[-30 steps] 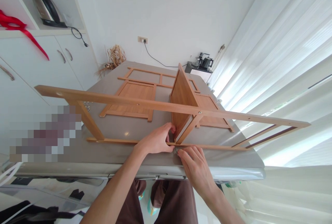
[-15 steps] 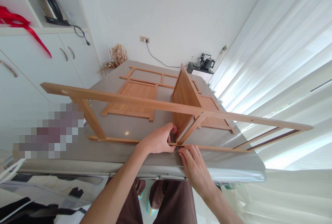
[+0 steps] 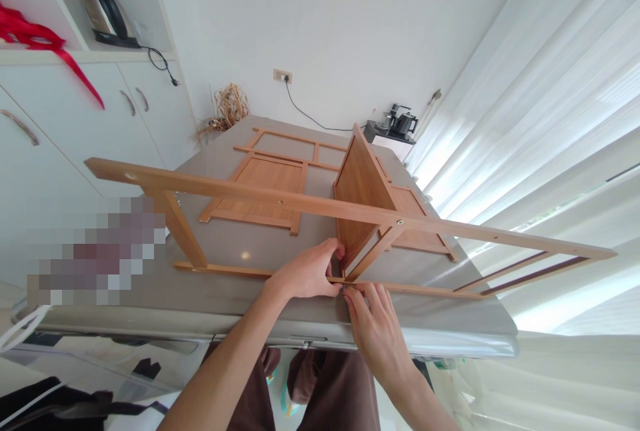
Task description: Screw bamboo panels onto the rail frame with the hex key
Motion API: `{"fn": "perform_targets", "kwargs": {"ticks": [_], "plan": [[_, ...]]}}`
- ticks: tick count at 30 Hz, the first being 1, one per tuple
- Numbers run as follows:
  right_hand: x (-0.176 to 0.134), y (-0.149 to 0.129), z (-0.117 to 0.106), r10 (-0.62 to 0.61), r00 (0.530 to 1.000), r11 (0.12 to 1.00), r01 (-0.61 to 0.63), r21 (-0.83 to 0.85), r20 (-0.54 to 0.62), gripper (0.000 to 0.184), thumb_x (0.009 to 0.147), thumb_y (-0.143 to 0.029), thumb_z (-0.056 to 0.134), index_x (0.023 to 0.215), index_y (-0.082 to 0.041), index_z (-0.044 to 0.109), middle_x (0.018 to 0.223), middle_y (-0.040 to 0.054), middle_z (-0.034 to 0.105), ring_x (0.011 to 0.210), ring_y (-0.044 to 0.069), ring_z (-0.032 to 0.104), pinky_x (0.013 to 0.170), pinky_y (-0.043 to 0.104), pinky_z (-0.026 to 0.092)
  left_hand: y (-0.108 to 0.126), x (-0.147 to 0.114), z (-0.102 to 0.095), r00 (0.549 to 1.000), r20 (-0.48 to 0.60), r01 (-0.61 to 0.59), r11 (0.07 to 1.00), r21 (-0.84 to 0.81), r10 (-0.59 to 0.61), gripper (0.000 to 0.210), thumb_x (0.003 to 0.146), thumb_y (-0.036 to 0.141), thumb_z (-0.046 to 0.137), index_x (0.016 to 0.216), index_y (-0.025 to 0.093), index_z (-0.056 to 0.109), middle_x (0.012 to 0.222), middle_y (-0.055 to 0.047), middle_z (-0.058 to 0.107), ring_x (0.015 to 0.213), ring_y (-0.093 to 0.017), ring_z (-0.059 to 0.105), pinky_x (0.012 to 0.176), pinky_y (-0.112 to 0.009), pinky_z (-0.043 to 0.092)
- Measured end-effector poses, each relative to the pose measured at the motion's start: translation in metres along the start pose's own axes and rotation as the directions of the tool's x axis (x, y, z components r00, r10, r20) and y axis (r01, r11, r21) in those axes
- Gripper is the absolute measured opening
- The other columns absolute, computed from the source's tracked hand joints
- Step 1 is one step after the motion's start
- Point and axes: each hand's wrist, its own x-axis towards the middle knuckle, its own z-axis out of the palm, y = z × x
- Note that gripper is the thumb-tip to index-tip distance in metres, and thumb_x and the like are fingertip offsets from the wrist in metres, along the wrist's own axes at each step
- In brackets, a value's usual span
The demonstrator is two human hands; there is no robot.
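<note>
"So, what differs from a second ago?"

"Very little. The whole scene sits slightly further right in view, wooden frame (image 3: 235, 188) and table (image 3: 215, 294) together, while both hands stay at the same joint. The fingertips of the right hand (image 3: 375, 324) are now a shade nearer the thumb of the left hand (image 3: 307, 271)."

"And what are they gripping?"

"The left is closed around the lower rail (image 3: 225, 270), thumb in front and fingers behind, just beside the foot of the upright panel (image 3: 360, 191). The right pinches thumb against fingertips, on what seems to be a small metal piece (image 3: 343, 290) at that joint; it is too tiny for me to be sure."

"Count the parts for me."

"One frame standing on its long edge, with two long rails and four crosspieces: one near the left end, one at the middle (image 3: 373, 254), two near the right end. One panel stands upright behind it. Two more lie flat, a left-hand panel (image 3: 273, 174) and a right-hand panel (image 3: 413, 203). One far frame (image 3: 285, 136) lies flat beyond them."

"How does the standing frame look?"

"Light brown wood, smooth, with pointed ends on the upper rail (image 3: 310, 206). One round metal fitting (image 3: 400, 222) shows where that rail meets the middle crosspiece. It stands along the near edge of the table."
</note>
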Motion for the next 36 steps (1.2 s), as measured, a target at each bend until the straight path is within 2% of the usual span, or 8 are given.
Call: {"fn": "perform_targets", "kwargs": {"ticks": [11,15,21,29,34,36], "plan": [[0.002,0.001,-0.013,-0.045,0.994,0.998,0.041,-0.041,-0.103,0.018,0.096,-0.01,0.052,0.104,-0.021,0.063,0.098,0.0078,0.057,0.09,0.024,0.05,0.081,0.038,0.04,0.005,-0.001,-0.001,1.0,-0.004,0.026,1.0,0.018,-0.026,0.048,0.068,0.026,0.075,0.108,0.023,0.049,0.09,0.001,0.064,0.069,-0.017,0.062,0.063,-0.027,0.043],[0.003,0.001,-0.013,-0.013,0.991,1.0,0.014,0.009,-0.136,0.018,0.097,-0.011,0.052,0.103,-0.022,0.066,0.092,0.0062,0.058,0.087,0.022,0.05,0.08,0.038,0.038,0.006,-0.001,-0.001,1.0,-0.009,0.025,0.999,0.023,-0.025,0.047,0.068,0.025,0.075,0.108,0.023,0.049,0.088,0.002,0.063,0.069,-0.016,0.062,0.064,-0.027,0.044],[-0.001,0.007,-0.011,0.012,0.996,0.998,-0.006,0.07,-0.087,0.02,0.1,-0.015,0.05,0.106,-0.022,0.068,0.079,0.0028,0.055,0.079,0.019,0.051,0.08,0.036,0.038,0.008,-0.001,-0.002,0.999,-0.016,0.036,0.999,0.027,-0.036,0.046,0.068,0.025,0.075,0.107,0.024,0.05,0.082,0.004,0.062,0.067,-0.016,0.061,0.064,-0.027,0.044],[0.004,0.006,-0.015,0.02,0.996,0.992,-0.009,0.122,-0.082,0.021,0.101,-0.015,0.046,0.098,-0.022,0.067,0.092,0.0041,0.063,0.087,0.018,0.057,0.085,0.034,0.039,0.006,-0.001,-0.001,0.998,-0.008,0.059,0.997,0.047,-0.059,0.045,0.068,0.027,0.074,0.106,0.023,0.048,0.081,0.005,0.061,0.068,-0.016,0.061,0.063,-0.027,0.043],[0.001,0.004,-0.018,-0.002,0.999,0.99,0.008,0.137,-0.048,0.023,0.1,-0.01,0.045,0.099,-0.022,0.064,0.092,0.003,0.063,0.087,0.017,0.056,0.093,0.036,0.04,0.009,0.0,-0.002,0.998,-0.001,0.067,0.997,0.048,-0.067,0.046,0.069,0.026,0.073,0.106,0.023,0.048,0.08,0.005,0.06,0.069,-0.017,0.061,0.065,-0.028,0.044],[-0.001,0.004,-0.019,-0.003,0.999,0.993,0.008,0.117,-0.043,0.023,0.099,-0.01,0.044,0.1,-0.022,0.064,0.089,0.0032,0.061,0.085,0.017,0.054,0.091,0.036,0.04,0.01,0.0,-0.002,0.998,0.002,0.067,0.997,0.043,-0.067,0.046,0.069,0.026,0.073,0.107,0.023,0.048,0.08,0.005,0.061,0.069,-0.017,0.061,0.066,-0.028,0.044]]}}
